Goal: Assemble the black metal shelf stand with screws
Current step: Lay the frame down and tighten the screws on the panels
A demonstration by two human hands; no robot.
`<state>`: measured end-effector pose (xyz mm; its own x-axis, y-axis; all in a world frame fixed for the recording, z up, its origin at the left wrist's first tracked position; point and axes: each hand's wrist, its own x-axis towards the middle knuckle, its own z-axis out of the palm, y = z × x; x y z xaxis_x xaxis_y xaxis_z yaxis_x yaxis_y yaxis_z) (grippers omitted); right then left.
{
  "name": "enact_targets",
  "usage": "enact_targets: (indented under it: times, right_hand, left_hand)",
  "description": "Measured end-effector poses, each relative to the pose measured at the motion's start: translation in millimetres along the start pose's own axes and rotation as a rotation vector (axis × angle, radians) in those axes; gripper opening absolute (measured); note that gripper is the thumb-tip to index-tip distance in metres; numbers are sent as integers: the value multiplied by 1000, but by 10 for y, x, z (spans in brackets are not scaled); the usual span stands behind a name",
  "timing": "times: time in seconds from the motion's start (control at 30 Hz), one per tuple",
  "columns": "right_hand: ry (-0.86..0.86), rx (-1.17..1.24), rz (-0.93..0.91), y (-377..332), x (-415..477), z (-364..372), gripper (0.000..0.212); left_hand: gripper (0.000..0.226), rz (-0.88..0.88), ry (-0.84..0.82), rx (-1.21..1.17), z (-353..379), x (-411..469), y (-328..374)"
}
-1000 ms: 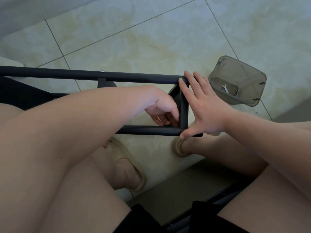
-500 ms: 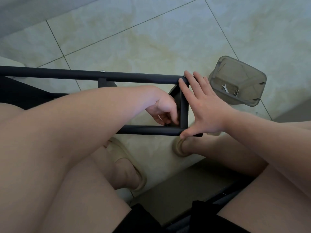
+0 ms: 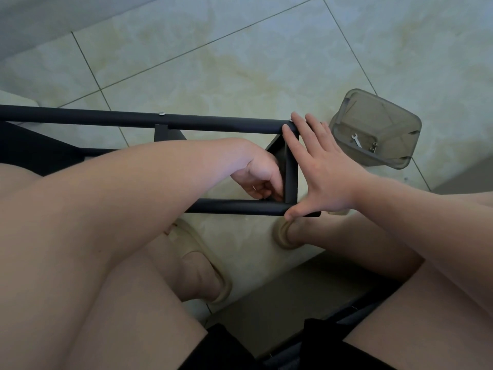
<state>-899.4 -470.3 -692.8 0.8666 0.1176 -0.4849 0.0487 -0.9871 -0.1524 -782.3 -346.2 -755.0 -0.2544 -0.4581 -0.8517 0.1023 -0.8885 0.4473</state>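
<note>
The black metal shelf frame (image 3: 106, 120) lies across in front of me, with a second tube (image 3: 240, 206) nearer and a short end crossbar (image 3: 290, 180) joining them. A silver screw head (image 3: 161, 113) shows on the far tube. My left hand (image 3: 262, 174) reaches inside the frame; its curled fingers pinch a small metal part at the inner lower corner, mostly hidden. My right hand (image 3: 322, 172) lies flat against the outside of the crossbar, fingers straight, fingertips at the far corner and thumb on the near tube.
A clear plastic tub (image 3: 378, 121) stands on the tiled floor to the right, holding a small wrench (image 3: 357, 140) and loose screws (image 3: 373, 148). My slippered feet (image 3: 202, 265) rest below the frame. A dark panel lies at the left edge.
My left fingers have shifted slightly down at the inner corner. The right hand and the frame have stayed put.
</note>
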Motion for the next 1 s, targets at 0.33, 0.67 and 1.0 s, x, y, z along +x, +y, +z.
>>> enact_targets:
  times: [0.33,0.67,1.0]
  right_hand:
    - [-2,-2,2,0,0,6,157]
    - [-2,-2,6,-2,0,1,158]
    - [-8,2,6,-7,-2,-11,157]
  left_hand:
    - [17,-12,26,12,-11,-22,-16]
    - [17,10,34,22,-14,-1,1]
    - [10,0,63,20,4,-4,-21]
